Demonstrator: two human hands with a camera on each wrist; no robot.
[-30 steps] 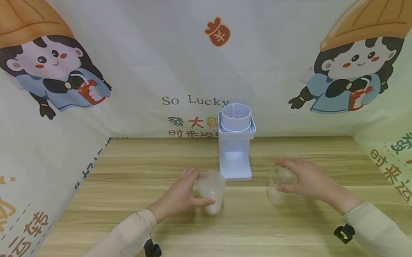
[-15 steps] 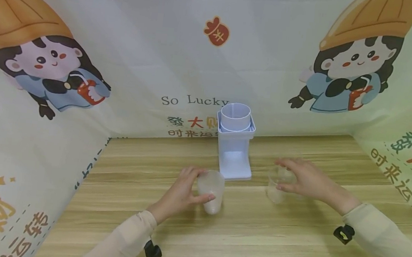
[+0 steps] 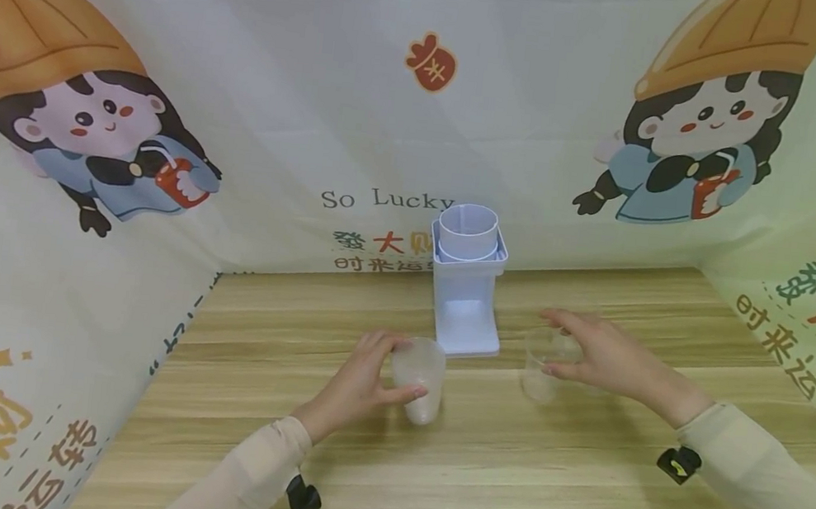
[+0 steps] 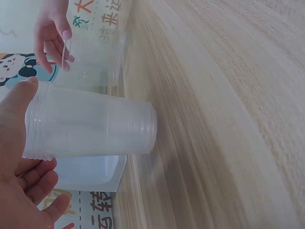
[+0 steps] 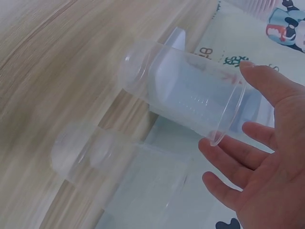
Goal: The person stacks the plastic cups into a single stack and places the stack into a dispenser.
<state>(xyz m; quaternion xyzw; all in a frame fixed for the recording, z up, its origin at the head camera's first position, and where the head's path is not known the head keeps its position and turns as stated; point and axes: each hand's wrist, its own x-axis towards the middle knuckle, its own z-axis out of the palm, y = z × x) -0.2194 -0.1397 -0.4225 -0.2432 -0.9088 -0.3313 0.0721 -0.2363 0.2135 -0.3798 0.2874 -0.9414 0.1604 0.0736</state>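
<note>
I see the left hand point(image 3: 359, 380) gripping stacked cups point(image 3: 420, 365), the right hand point(image 3: 608, 355) holding a clear cup point(image 5: 186, 90), mouths up, long axes upright. Printed cloth point(image 3: 305, 94) backs the wooden table's point(image 3: 489, 479) far edge.

Left grip point(image 3: 359, 382) and right grip point(image 3: 608, 357) both curve inward.

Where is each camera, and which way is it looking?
Head: on the head, facing forward and down at the table and stand; left hand, right hand and sleeves show.
Left wrist: on that wrist, facing the stacked cups; the left hand shows close, the right hand beyond.
Right wrist: on that wrist, facing the held cup and a second cup; only the right hand shows.
Both wrist views share the stand and right hand.
</note>
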